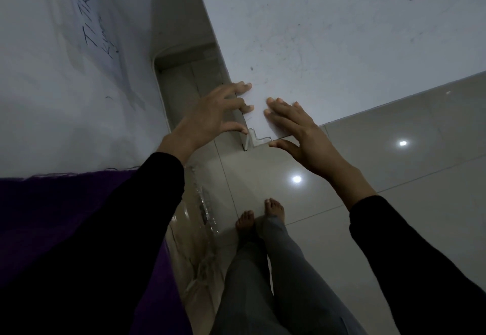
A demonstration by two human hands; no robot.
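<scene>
1. Looking straight down, both hands sit at the near corner of a big white board (328,45).
2. The left hand (210,116) hooks its fingers over the board's side edge.
3. The right hand (302,134) lies flat on top, fingers spread, thumb past the near edge.
4. Underneath is a shiny tile floor (394,163) with bare feet (274,209) on it.
5. Off to the left are a purple cloth (65,216) and a pale sheet (52,71) with scribbled writing I can't really read.
</scene>
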